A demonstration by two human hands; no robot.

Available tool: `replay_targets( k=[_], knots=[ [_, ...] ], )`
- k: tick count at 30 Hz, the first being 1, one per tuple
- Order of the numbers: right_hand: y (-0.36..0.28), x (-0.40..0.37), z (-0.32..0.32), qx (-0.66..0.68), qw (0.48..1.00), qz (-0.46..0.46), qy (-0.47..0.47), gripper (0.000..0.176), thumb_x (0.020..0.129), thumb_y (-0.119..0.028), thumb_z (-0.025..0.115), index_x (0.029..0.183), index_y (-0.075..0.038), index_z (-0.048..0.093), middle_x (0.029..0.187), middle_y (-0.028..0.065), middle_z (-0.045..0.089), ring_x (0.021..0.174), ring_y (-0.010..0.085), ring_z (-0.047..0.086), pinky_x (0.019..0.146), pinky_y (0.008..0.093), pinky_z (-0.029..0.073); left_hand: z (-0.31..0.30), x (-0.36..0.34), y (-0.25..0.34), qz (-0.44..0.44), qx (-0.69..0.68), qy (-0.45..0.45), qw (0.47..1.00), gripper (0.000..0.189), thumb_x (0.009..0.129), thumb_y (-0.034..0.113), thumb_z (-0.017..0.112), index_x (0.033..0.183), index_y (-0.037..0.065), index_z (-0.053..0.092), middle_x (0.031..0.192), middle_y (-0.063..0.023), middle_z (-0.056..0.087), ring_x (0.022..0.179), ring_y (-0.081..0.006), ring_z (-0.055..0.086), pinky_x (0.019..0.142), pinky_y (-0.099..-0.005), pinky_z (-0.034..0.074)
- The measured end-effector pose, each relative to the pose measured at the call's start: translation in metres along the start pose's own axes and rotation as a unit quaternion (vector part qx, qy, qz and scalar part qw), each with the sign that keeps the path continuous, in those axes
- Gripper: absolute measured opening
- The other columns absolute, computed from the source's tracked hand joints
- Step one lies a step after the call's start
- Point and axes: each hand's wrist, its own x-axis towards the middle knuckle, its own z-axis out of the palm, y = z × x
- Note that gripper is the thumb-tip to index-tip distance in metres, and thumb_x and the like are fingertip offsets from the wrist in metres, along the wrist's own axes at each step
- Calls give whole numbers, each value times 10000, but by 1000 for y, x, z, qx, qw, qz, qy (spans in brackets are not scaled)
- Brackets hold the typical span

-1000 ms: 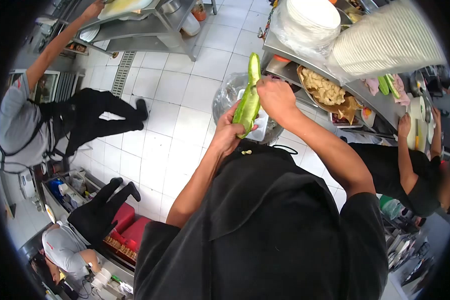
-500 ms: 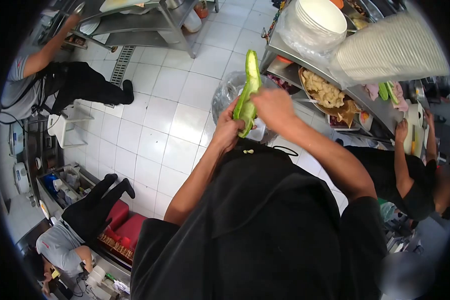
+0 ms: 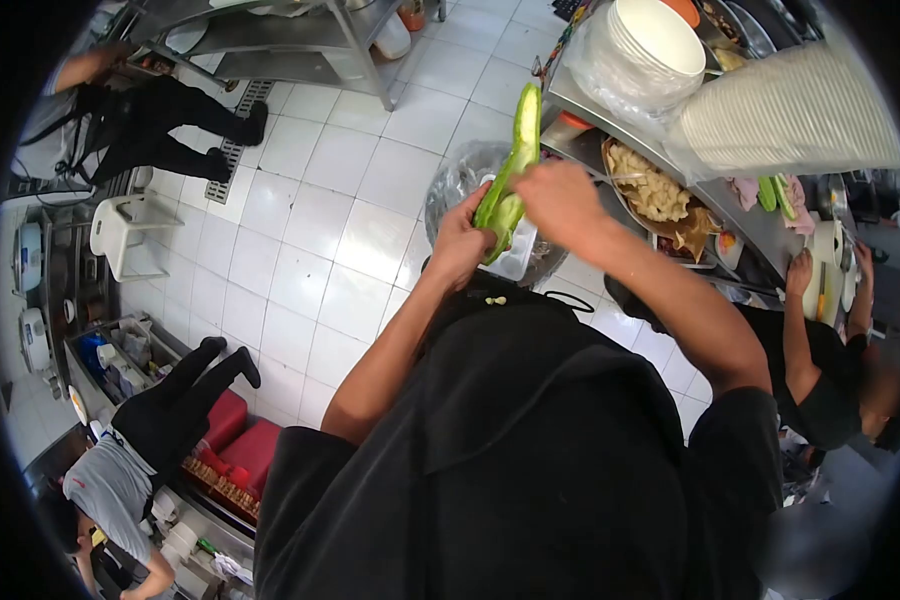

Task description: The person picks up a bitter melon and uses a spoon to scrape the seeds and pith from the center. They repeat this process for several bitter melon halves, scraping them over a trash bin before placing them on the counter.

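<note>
A long, halved green gourd (image 3: 526, 125), which looks like a bitter melon, stands tilted with its pale hollow side toward my right. Its lower part rests in my left hand (image 3: 460, 240), which is closed around it. Against the hollow is my right hand (image 3: 560, 205), fingers curled and slightly blurred; whether they hold a small tool cannot be made out. Below both hands is a bin lined with clear plastic (image 3: 452, 180), with a white container (image 3: 515, 262) showing in it. Small pale bits (image 3: 495, 300) lie on my black apron (image 3: 550, 440).
To the right, a metal shelf holds stacked white bowls (image 3: 660, 40), wrapped containers (image 3: 790, 110) and a basket of pale food (image 3: 650, 185). A co-worker (image 3: 820, 370) works at a cutting board there. Two other people and a white stool (image 3: 120, 235) are on the left.
The gourd has shifted slightly up and right, and my right hand has moved a little right along its hollow. On the left, the co-workers have changed posture.
</note>
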Motion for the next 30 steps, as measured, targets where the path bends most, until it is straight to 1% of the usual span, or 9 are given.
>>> replay_targets(
  k=[8, 12, 14, 17, 19, 20, 24, 27, 30],
  knots=[
    [-22, -6, -4, 82, 993, -22, -87, 138, 698, -80, 621, 823, -68, 676, 743, 149, 665, 733, 342, 666, 629, 459, 521, -6, 5, -4, 13, -37, -19, 999, 791, 683, -171, 472, 1450, -26, 341, 1123, -90, 612, 857, -151, 616, 708, -278, 528],
    [0, 6, -20, 69, 993, 61, -74, 155, 757, -145, 599, 798, -35, 700, 750, 175, 675, 758, 322, 684, 681, 449, 538, -4, -5, 11, -1, -77, -39, 996, 805, 677, -188, 449, 1455, -10, 344, 1198, -102, 591, 950, -161, 615, 800, -275, 521],
    [14, 14, -14, 173, 971, 165, 26, 165, 758, -154, 603, 799, -25, 698, 779, 191, 674, 787, 340, 679, 699, 457, 532, -8, -10, 18, 7, -66, -41, 997, 814, 657, -176, 435, 1449, -5, 352, 1236, -121, 582, 1025, -195, 618, 842, -318, 532],
    [32, 18, 12, 400, 862, 309, 35, 235, 779, -249, 661, 803, -15, 667, 669, 112, 611, 561, 241, 590, 510, 365, 444, -13, -16, 16, 7, -72, -48, 996, 823, 642, -159, 434, 1445, 4, 361, 1251, -130, 581, 1078, -218, 614, 887, -347, 530],
    [26, 22, 5, 625, 673, 388, -80, 260, 784, -282, 697, 799, -27, 646, 614, 36, 540, 453, 144, 475, 418, 298, 347, -15, -18, 18, 13, -77, -61, 995, 819, 656, -136, 450, 1454, 16, 348, 1265, -135, 571, 1098, -231, 606, 903, -365, 525],
    [18, 16, 4, 720, 585, 371, -43, 225, 789, -242, 726, 796, -47, 614, 624, -38, 438, 456, 51, 315, 394, 244, 213, -15, -19, 19, 18, -78, -71, 994, 814, 673, -119, 463, 1464, 24, 332, 1282, -140, 560, 1112, -241, 601, 908, -379, 524],
    [4, 21, 25, 738, 569, 360, 41, 147, 783, -134, 721, 794, -27, 620, 648, -27, 485, 465, 54, 355, 403, 263, 240, -13, -29, 34, -26, -210, -111, 971, 731, 810, 33, 528, 1494, 79, 274, 1374, -154, 487, 1198, -271, 548, 971, -448, 484],
    [-15, 24, 29, 721, 569, 379, 111, 168, 788, -130, 713, 850, 12, 647, 695, 15, 567, 538, 89, 468, 465, 282, 351, -1, -36, 28, -12, -360, -6, 933, 662, 902, 199, 532, 1497, 111, 255, 1432, -153, 423, 1255, -293, 495, 1020, -491, 435],
    [-29, 30, 27, 683, 612, 385, 106, 237, 793, -138, 705, 925, 54, 659, 789, 89, 656, 733, 172, 608, 678, 328, 473, 2, -41, 23, 45, -299, 33, 953, 606, 955, 312, 526, 1476, 114, 290, 1425, -142, 423, 1259, -310, 483, 1037, -469, 421]
  ],
)
